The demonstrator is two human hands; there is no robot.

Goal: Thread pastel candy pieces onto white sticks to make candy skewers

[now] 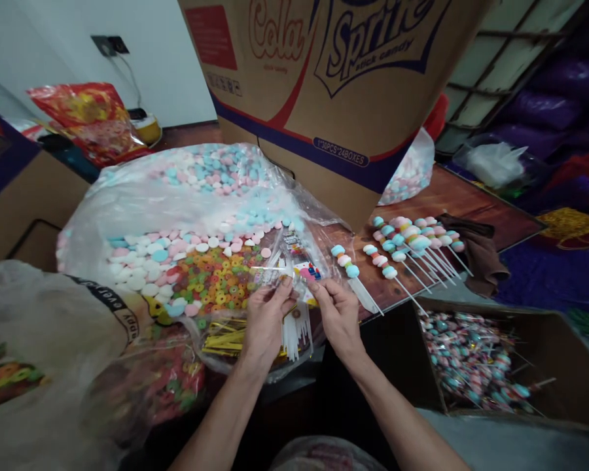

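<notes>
My left hand (269, 317) and my right hand (341, 314) meet over the table's near edge, both with fingers pinched on a small clear plastic wrapper (297, 277). Whether anything is inside the wrapper is too small to tell. Below and between my hands lie white sticks (297, 333). Gold twist ties (226, 335) rest left of them. Further left are ring gummies (216, 278) and pastel marshmallows (144, 265) in a big open plastic bag (122, 193). To the right of my hand, a candy skewer (346, 261) lies near several others (412, 239).
A cardboard box (324, 131) stands behind the candy. At lower right, an open carton (540, 320) holds many wrapped skewers (471, 360). A plastic bag of gummies (152, 373) sits at lower left. A brown cloth (481, 252) lies beside the skewers, with a red packet (91, 121) at back left.
</notes>
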